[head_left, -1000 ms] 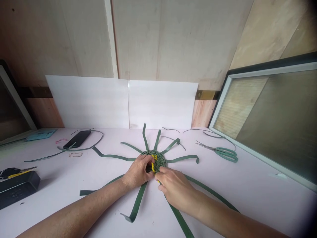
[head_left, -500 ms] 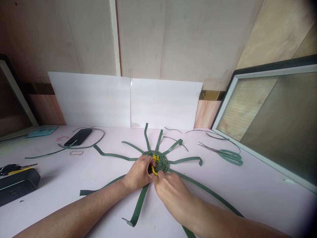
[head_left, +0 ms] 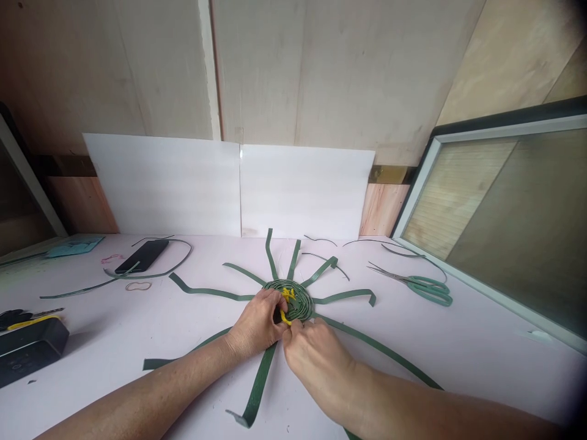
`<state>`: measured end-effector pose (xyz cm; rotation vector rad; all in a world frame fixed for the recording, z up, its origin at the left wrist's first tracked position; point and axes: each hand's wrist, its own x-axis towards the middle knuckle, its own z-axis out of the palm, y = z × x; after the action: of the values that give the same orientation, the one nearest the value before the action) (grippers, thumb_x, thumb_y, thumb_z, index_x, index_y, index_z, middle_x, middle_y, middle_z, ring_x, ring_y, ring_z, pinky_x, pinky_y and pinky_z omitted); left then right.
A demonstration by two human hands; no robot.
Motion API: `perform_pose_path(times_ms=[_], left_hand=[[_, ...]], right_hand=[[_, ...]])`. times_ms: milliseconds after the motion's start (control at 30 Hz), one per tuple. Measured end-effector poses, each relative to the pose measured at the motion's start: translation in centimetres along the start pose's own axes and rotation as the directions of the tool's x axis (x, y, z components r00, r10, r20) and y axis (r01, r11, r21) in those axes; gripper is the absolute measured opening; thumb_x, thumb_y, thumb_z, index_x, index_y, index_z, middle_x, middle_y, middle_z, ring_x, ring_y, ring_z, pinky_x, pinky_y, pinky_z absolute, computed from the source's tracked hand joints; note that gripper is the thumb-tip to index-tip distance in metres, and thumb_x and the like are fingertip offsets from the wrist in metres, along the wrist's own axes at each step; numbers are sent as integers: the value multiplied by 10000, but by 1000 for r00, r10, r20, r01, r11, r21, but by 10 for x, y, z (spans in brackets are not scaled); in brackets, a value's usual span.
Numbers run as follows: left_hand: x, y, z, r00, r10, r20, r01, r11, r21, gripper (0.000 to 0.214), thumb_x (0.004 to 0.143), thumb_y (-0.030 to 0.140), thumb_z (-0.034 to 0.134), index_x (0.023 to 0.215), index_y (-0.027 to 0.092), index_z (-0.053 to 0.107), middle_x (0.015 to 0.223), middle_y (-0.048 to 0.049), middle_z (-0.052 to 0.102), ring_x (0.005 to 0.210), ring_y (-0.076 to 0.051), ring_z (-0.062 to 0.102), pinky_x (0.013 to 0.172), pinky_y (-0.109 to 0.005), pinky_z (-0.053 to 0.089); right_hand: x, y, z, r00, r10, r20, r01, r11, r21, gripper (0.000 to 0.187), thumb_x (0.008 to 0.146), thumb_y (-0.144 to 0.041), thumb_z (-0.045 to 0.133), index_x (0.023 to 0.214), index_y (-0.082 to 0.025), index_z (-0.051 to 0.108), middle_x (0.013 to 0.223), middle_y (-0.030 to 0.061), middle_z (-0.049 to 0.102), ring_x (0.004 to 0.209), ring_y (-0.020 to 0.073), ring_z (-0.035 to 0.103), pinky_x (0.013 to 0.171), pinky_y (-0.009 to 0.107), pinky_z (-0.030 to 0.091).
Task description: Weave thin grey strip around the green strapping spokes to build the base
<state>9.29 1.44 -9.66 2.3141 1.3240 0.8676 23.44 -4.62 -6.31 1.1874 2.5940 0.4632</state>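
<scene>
A small round woven disc of green strips lies flat on the pale table, with several long green spokes radiating from it. A yellow tie sits at its centre. My left hand presses on the disc's near left edge with fingers curled by the yellow tie. My right hand comes in from the right, its fingertips pinched at the lower end of the yellow tie.
Green-handled scissors lie to the right. A black phone, a loose grey-green strip and rubber bands lie at the left. A black box sits at the left edge. White boards lean against the wall.
My right hand has slid leftward and closer to the disc, its fingertips now pinching the yellow tie's lower end. The left hand stays pressed on the disc.
</scene>
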Motion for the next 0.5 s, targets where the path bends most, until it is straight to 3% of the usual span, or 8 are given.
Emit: perform_pose_path(times_ms=[133, 267, 400, 500], left_hand=[[0, -1, 0, 1000, 3, 8, -3, 1000, 5, 221, 619, 50, 554, 777, 198, 510, 818, -6, 585, 805, -180, 519, 692, -275, 414], [-1, 0, -1, 1000, 10, 15, -10, 1000, -1, 203, 644, 67, 561, 793, 198, 517, 827, -7, 585, 810, -181, 519, 698, -278, 415], [-2, 4, -3, 1000, 8, 10, -8, 1000, -9, 167, 682, 92, 571, 805, 195, 525, 844, -11, 589, 833, -185, 526, 710, -279, 418], [-1, 6, -3, 1000, -15, 21, 15, 1000, -12, 167, 673, 98, 581, 801, 193, 530, 840, -16, 588, 827, -190, 526, 698, -281, 418]], right_hand=[[0, 0, 6, 997, 74, -20, -73, 995, 65, 385, 636, 46, 602, 988, -102, 648, 825, 135, 655, 708, 253, 618, 588, 335, 438], [-1, 8, 2, 988, 145, 58, -153, 974, 168, 462, 646, 40, 607, 1081, -116, 603, 898, 105, 662, 730, 248, 647, 551, 304, 390], [2, 24, 5, 974, 222, 42, -219, 887, 406, 231, 783, -38, 539, 964, -163, 610, 850, 45, 675, 739, 197, 642, 540, 278, 294], [6, 34, 14, 957, 287, 39, -265, 813, 518, 104, 785, -88, 548, 820, -182, 580, 752, 11, 652, 694, 167, 608, 530, 271, 243]])
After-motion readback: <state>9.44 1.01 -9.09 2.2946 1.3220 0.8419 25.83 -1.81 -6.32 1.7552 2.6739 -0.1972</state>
